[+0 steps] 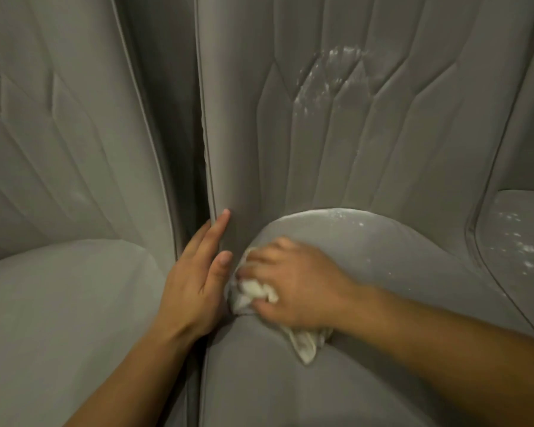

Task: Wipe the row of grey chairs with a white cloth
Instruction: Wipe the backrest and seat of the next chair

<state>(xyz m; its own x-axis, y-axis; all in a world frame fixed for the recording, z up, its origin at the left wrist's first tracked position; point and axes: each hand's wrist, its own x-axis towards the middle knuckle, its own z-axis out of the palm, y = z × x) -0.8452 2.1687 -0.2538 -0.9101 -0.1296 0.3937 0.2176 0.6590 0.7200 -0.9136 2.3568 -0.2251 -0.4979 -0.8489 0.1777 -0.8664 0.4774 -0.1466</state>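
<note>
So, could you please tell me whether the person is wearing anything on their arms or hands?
Nothing shows. The left hand and right hand are both bare: no gloves, rings or bracelets visible. The left forearm and right forearm are bare too, with no sleeve, watch or band up to the frame's edge.

White flecks (330,78): patchy, wet-looking smear, upper centre-right of view, spread along stitched creases, densest near top, thinning downward. White specks (349,217): few small dots just below, near curved edge. White spots (518,245): far right, loose spatter, bigger blobs toward middle. Dark gap (195,134): narrow vertical slot left of centre, unlit, inside not discernible.
</note>
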